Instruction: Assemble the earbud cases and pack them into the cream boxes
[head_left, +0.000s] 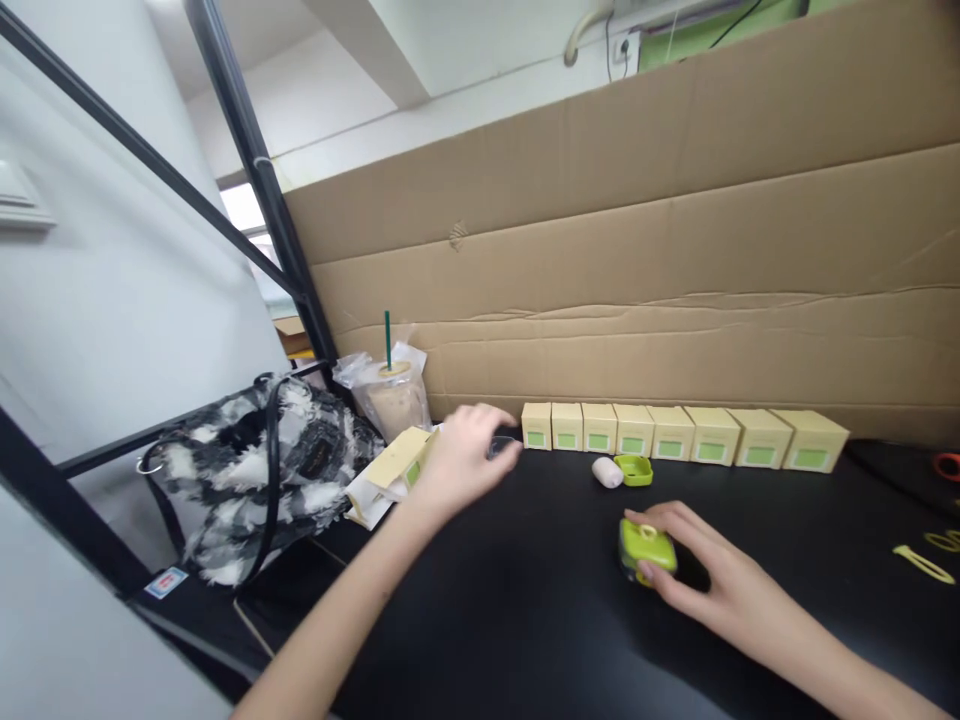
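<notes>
My right hand [701, 570] has its thumb and fingers closed around a small lime-green case [648, 548] with a yellowish loop on top, at the table surface. My left hand [469, 455] reaches toward the back of the table, its thumb and fingers apart. A clear plastic piece [510, 446] lies just beyond the gap between them, partly hidden by the hand. Beside the left wrist is an opened cream box [405, 455] with a green label. Between the hands, farther back, a white earbud case [607, 472] touches an open lime-green cover [636, 470].
Several cream boxes [673, 436] with green labels form a row along the cardboard wall [637, 260]. At left stand a bagged drink cup [396, 400] and a fluffy black-and-white bag [262, 470]. Yellow straps [924, 565] lie on the black table [510, 620] at right.
</notes>
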